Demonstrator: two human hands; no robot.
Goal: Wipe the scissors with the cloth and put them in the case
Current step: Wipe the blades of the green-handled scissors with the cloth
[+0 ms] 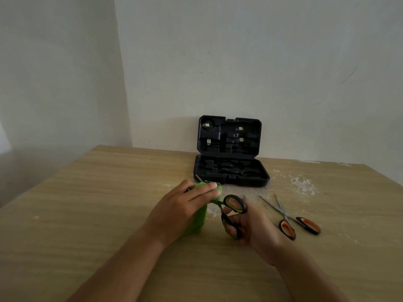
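Right hand (pixel 246 225) has fingers through the handles of the green-handled scissors (pixel 233 211), blades running far-left into the green cloth (pixel 197 219) the left hand (pixel 183 209) pinches round them, open black case (pixel 231 171) just beyond on the counter (pixel 87 203).

Two bare forearms are seen, no sleeves in view up to frame edge. Left hand (pixel 183 205) & right hand (pixel 246 227) are uncovered, no gloves. What looks like a thin ring is glimpsed on a left finger; too small to be confirmed. No watch/wristband.
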